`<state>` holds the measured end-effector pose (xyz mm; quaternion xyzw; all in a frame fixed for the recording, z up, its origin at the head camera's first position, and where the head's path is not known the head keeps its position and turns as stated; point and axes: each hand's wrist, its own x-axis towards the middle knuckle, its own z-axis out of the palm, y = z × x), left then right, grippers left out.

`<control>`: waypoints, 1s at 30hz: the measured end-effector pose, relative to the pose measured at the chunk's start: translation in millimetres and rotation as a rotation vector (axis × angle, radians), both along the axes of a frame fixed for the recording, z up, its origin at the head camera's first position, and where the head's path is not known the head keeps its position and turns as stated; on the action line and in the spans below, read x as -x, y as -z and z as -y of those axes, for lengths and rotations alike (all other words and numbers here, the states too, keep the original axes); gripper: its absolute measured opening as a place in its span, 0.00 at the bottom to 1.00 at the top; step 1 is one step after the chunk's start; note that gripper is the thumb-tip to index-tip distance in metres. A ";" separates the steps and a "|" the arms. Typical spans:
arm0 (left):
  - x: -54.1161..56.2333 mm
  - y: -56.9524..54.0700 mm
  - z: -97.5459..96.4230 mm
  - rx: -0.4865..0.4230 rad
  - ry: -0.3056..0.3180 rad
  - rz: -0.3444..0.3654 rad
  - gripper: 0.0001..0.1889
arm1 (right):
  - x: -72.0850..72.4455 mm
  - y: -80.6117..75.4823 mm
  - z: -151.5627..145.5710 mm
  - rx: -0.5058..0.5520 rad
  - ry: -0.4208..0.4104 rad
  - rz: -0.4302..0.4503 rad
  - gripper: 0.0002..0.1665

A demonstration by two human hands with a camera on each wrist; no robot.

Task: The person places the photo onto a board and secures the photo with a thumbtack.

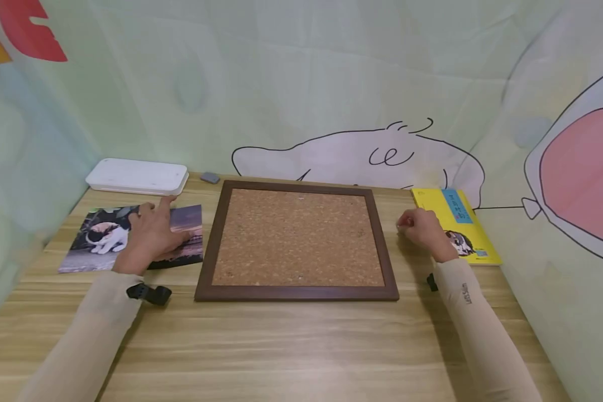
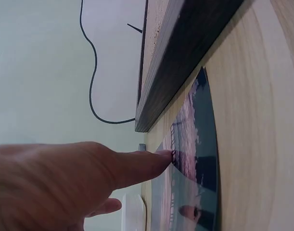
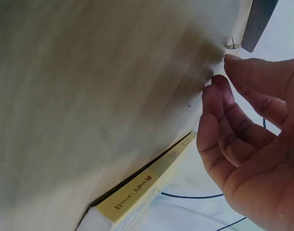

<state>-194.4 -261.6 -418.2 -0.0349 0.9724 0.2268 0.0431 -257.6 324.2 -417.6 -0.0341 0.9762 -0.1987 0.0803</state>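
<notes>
while the person's left hand was on it, a pink-and-dark landscape print lay flat on the table, just left of a cork board. left fingers were spread, thumb tip touching the print. a cat photo lay beside it, partly under the same hand; whether the two overlapped i couldn't tell.

over on the other side, the right hand was low over the table between the board and a yellow book, fingers curled in, thumb near them. a small tack was right by the thumb tip, pin sticking out; pinched or just beside, couldn't tell.

the board had a brown frame and sat mid-table, cork side up. behind the prints was a long white case, with a small grey block near its right end. farther back hung a pale cartoon backdrop.
</notes>
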 end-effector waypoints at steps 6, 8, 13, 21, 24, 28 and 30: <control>0.3 2.9 2.7 -0.007 -0.019 -0.039 0.52 | -1.1 -1.6 -0.1 -0.005 -0.001 -0.013 0.14; 0.2 4.3 4.8 -0.009 -0.027 -0.050 0.50 | -1.6 -2.6 0.6 -0.009 0.009 -0.020 0.16; 1.5 5.9 13.1 -0.020 -0.010 -0.067 0.40 | -3.1 -7.5 3.1 0.044 0.057 -0.035 0.19; 2.6 2.8 26.3 -0.132 -0.009 -0.084 0.33 | -3.4 -12.7 10.1 0.131 0.071 -0.112 0.13; 2.2 1.0 30.8 -0.168 -0.013 -0.096 0.32 | -3.9 -15.4 15.1 0.149 0.093 -0.093 0.13; -0.3 -6.0 34.2 -0.249 -0.030 -0.114 0.31 | -4.0 -19.9 24.3 0.187 0.111 -0.088 0.13; -2.4 -11.6 34.4 -0.287 -0.039 -0.125 0.32 | -3.2 -21.6 29.3 0.207 0.103 -0.095 0.13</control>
